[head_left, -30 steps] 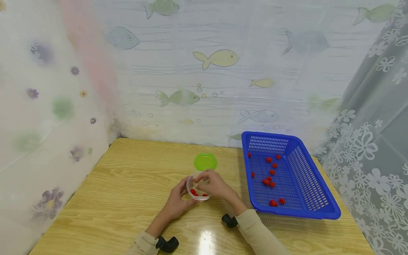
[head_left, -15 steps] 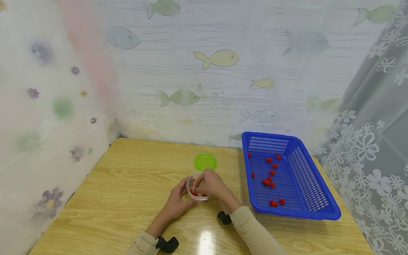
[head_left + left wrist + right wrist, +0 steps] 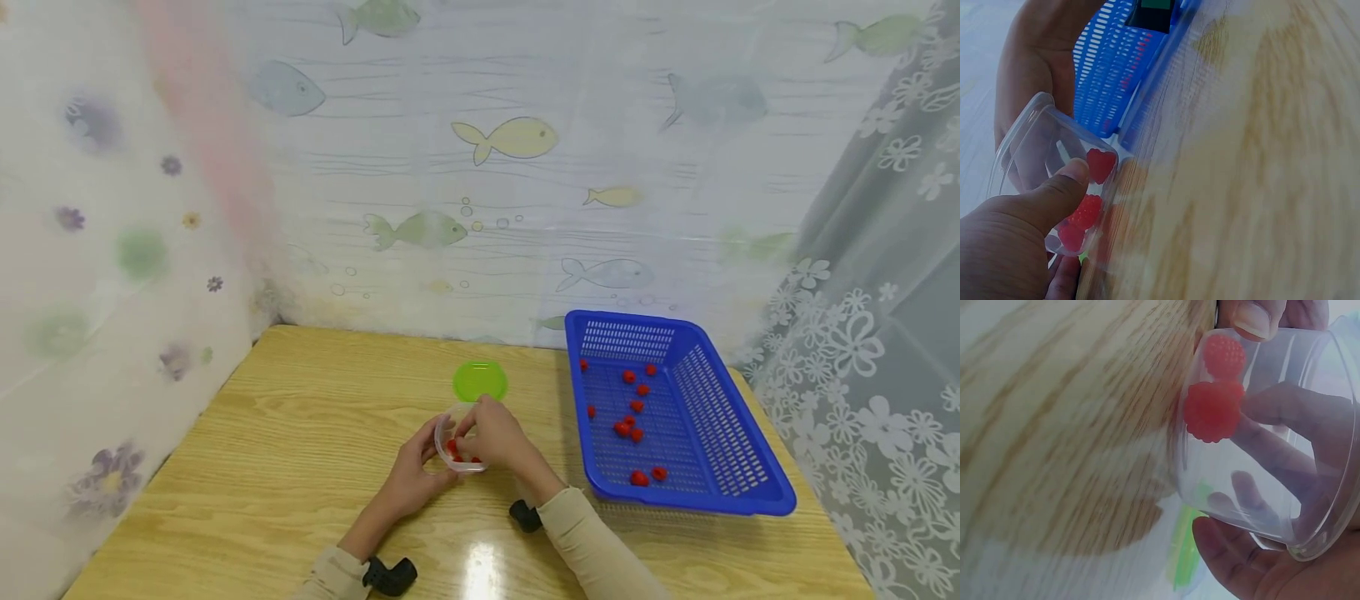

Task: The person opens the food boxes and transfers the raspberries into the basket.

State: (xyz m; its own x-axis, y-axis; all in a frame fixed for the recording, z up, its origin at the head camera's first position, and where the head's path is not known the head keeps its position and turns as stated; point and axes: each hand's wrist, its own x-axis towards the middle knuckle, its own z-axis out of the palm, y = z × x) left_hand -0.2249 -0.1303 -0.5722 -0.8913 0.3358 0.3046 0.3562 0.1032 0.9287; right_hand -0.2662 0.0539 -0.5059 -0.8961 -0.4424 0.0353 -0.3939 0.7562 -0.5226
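Observation:
A clear plastic container (image 3: 474, 467) stands on the table with several red raspberries in its bottom. My left hand (image 3: 414, 473) grips it from the left, its thumb (image 3: 1063, 194) pressed along the near wall. Into the opening reaches my right hand (image 3: 498, 435), fingers bent, and its fingertips pinch a raspberry (image 3: 1213, 411). Beside it another raspberry (image 3: 1225, 356) lies at the container's bottom. Through the clear wall in the left wrist view, one raspberry (image 3: 1101, 165) shows apart from two that touch. The right fingertips are partly hidden in the head view.
Just behind the container lies a green lid (image 3: 480, 381). A blue plastic basket (image 3: 750, 503) stands at the right of the wooden table (image 3: 300, 400), with several raspberries scattered in it. Patterned curtains hang close behind the table and at both sides.
My right hand has turned slightly and reached lower into the container. One raspberry inside has shifted a little. The left hand keeps its grip and the basket stays as it was.

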